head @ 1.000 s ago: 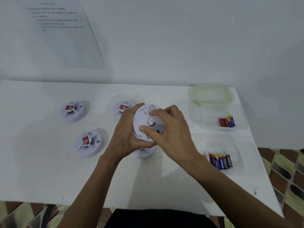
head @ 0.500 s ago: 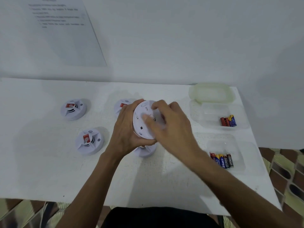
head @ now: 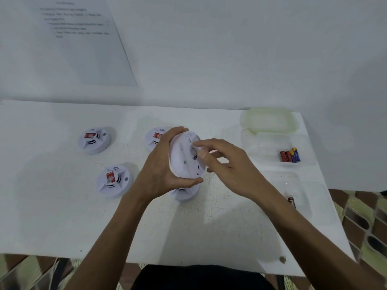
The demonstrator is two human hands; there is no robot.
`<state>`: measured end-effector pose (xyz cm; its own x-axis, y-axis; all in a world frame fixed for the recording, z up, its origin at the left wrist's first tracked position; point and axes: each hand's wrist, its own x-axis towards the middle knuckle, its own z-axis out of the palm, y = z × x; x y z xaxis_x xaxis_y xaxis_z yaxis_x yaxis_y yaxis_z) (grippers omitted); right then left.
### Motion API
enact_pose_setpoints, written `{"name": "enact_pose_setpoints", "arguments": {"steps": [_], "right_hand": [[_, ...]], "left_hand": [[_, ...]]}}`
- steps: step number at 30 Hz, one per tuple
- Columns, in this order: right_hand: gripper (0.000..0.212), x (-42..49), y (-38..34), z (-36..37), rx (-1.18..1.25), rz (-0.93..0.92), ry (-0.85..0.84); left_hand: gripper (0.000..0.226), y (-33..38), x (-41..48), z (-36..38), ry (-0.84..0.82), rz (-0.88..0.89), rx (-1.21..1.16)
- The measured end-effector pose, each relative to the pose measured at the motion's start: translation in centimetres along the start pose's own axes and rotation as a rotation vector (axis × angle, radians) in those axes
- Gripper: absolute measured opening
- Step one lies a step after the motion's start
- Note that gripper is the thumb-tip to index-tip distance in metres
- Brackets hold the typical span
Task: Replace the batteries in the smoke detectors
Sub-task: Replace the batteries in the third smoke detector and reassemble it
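Left hand (head: pixel 161 174) grasps a white smoke detector (head: pixel 185 156) off the white table (head: pixel 62 216), thumb along its lower rim and fingers curled over the top edge, so that the flat back of the unit is tilted up and faces toward the right hand (head: pixel 226 166). That right hand is spread loosely with nothing held; its fingertips (head: pixel 202 153) touch the middle of the detector's back, where a small round recess shows, though blur hides finer detail there. Directly below the raised unit another smoke detector (head: pixel 185 194) rests on the table, mostly covered by the left hand and the held unit. A third detector (head: pixel 156 138) lies just behind the left hand, partly hidden by its fingers, with a red label showing. Two more sit well apart to the left: one (head: pixel 94 140) at the far side and one (head: pixel 114 181) nearer, both face up with red labels. On the table's right side stands a clear tray (head: pixel 270 149) holding a cluster of red, yellow and blue batteries (head: pixel 290 155), with a pale, cloudy lid (head: pixel 269 120) beyond it by the wall. Nearer, a second clear tray (head: pixel 307 193) shows a single dark battery (head: pixel 291 201) beside the right forearm, which blocks the rest of it. A printed sheet (head: pixel 83 38) hangs on the wall, its text unreadable.
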<state>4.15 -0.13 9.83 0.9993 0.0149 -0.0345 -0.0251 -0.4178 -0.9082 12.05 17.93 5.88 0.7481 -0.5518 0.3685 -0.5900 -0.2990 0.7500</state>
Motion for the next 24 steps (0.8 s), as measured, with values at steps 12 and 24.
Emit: {"name": "enact_pose_setpoints", "arguments": {"steps": [12,24], "right_hand": [[0.057,0.6,0.4,1.1,0.570,0.104,-0.071],[0.046,1.1,0.2,2.8,0.450,0.058,-0.050]], "left_hand": [[0.075,-0.5,0.5,-0.6,-0.067,0.009,0.014],[0.090,-2.6,-0.6,-2.7,-0.143,-0.069,0.050]]}}
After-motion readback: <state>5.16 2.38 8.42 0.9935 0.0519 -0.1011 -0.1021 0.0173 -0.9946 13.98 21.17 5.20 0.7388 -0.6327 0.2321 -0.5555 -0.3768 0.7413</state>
